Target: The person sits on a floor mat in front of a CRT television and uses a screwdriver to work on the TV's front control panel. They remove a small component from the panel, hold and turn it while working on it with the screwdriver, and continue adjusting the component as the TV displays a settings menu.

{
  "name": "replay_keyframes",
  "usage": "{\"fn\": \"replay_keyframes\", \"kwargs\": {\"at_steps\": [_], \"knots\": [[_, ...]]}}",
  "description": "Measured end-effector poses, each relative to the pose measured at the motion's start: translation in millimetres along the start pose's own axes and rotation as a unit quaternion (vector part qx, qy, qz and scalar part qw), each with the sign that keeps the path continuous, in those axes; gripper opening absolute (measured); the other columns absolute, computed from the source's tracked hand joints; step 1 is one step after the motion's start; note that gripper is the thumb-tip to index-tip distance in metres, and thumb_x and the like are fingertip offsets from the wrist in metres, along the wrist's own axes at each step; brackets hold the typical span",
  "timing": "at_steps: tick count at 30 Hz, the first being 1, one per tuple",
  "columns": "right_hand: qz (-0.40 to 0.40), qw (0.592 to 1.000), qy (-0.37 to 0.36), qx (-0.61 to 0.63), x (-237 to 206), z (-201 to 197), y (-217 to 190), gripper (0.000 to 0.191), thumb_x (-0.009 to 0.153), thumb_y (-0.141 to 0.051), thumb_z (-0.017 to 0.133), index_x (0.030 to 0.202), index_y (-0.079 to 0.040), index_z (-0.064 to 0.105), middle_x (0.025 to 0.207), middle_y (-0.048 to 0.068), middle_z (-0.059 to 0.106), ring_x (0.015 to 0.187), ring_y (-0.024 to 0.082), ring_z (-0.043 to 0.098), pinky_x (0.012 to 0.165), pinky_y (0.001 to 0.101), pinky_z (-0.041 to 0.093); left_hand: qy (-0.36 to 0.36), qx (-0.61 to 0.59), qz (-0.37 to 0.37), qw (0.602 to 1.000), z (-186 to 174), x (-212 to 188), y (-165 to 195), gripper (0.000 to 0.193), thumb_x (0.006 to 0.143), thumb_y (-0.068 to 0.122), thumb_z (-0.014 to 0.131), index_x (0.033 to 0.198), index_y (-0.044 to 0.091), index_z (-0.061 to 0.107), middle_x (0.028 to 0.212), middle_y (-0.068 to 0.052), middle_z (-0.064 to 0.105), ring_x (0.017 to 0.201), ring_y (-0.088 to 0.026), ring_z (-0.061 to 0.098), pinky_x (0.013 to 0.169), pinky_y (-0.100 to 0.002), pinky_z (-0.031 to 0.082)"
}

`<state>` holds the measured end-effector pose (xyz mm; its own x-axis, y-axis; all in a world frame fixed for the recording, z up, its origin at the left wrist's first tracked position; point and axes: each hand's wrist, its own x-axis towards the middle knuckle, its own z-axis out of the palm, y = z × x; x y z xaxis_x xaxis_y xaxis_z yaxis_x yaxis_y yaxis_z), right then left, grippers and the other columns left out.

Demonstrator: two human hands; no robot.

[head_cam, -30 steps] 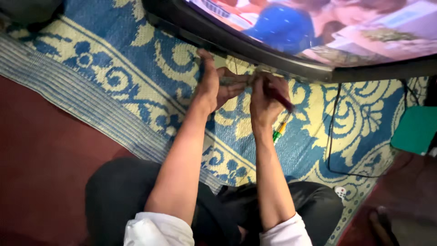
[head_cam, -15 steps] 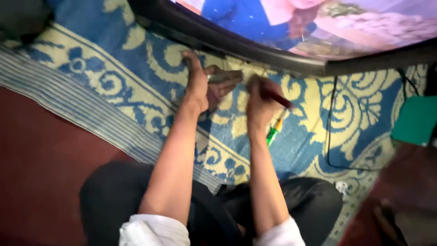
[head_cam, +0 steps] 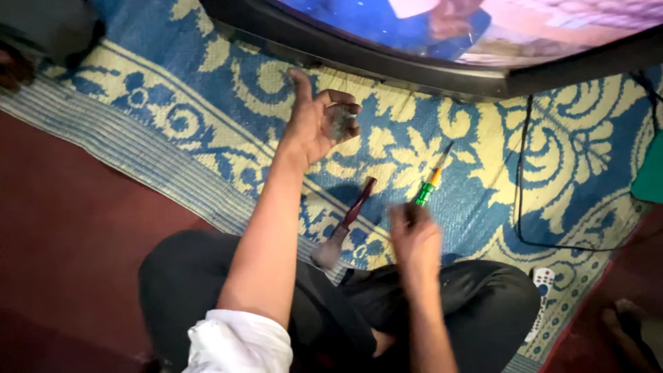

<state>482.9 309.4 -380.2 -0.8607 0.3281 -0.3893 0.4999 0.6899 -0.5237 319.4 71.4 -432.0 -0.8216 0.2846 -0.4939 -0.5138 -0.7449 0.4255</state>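
My left hand (head_cam: 314, 124) is raised palm-up over the blue and yellow mat (head_cam: 207, 103). Its fingers curl around a small grey dusty lump (head_cam: 340, 123). My right hand (head_cam: 414, 238) is blurred, low near my lap, and nothing shows in it. Its fingertips are just below a green-handled screwdriver (head_cam: 428, 188) lying on the mat. A brush with a dark red handle (head_cam: 347, 220) lies on the mat between my two arms, bristles toward my knee. A large television (head_cam: 428, 65) with a black frame lies screen-up just beyond my hands.
A black cable (head_cam: 521, 173) loops across the mat on the right. A white remote control (head_cam: 542, 282) lies by my right knee. A green object (head_cam: 650, 173) sits at the right edge. Red floor (head_cam: 69, 228) borders the mat on the left.
Both hands have left the television's edge. The left one lifted with the grey lump. The right one let go of the red-handled brush, now on the mat, and drew back toward my lap.
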Motion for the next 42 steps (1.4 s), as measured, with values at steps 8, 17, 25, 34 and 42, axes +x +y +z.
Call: {"fn": "replay_keyframes", "kwargs": {"at_steps": [8,17,25,34,42], "knots": [[-0.146,0.970,0.135,-0.139,76.4,-6.1,42.0,0.065,0.074,-0.038,0.088,0.098,0.014,0.057,0.089,0.037,0.064,0.084,0.053,0.062,0.072,0.0546,0.051,0.020,0.033,0.090,0.995,18.4,-8.4,-22.5,0.068,0.094,0.072,0.035,0.127,0.014,0.045,0.123,-0.016,0.069,0.094,-0.027,0.069,0.083,-0.040,0.059],[0.005,0.997,0.055,-0.061,71.3,-32.2,43.3,0.037,0.088,-0.026,0.068,0.101,0.008,0.059,0.084,0.033,0.067,0.080,0.048,0.068,0.074,0.0518,0.053,0.008,-0.041,0.146,0.988,22.6,-10.8,-32.3,0.045,0.106,0.044,0.047,0.132,0.008,0.052,0.128,-0.013,0.066,0.099,-0.025,0.066,0.087,-0.040,0.058],[-0.057,0.987,0.095,-0.115,70.7,-30.6,43.0,0.025,0.091,-0.015,0.066,0.106,0.005,0.063,0.097,0.031,0.067,0.097,0.050,0.063,0.086,0.0519,0.051,0.024,-0.047,0.153,0.987,17.4,-3.6,-41.2,0.029,0.099,0.016,0.064,0.127,0.012,0.056,0.116,-0.011,0.066,0.100,-0.025,0.068,0.085,-0.042,0.061],[-0.150,0.910,-0.096,0.375,87.0,26.0,-44.7,0.040,0.095,-0.012,0.068,0.131,0.002,0.060,0.117,0.012,0.072,0.097,0.015,0.072,0.081,0.0287,0.061,0.117,-0.042,0.120,0.985,15.6,18.0,-63.0,0.027,0.094,0.011,0.074,0.118,0.002,0.065,0.102,-0.009,0.070,0.093,-0.024,0.071,0.079,-0.042,0.061],[-0.038,0.766,-0.174,0.618,121.0,65.4,-51.9,0.019,0.103,-0.009,0.068,0.114,0.004,0.074,0.099,0.012,0.075,0.083,0.016,0.066,0.076,0.0300,0.053,0.141,0.068,0.096,0.983,19.2,14.3,-44.3,0.021,0.098,0.007,0.070,0.118,0.001,0.063,0.108,-0.012,0.070,0.099,-0.026,0.070,0.089,-0.039,0.061]]}}
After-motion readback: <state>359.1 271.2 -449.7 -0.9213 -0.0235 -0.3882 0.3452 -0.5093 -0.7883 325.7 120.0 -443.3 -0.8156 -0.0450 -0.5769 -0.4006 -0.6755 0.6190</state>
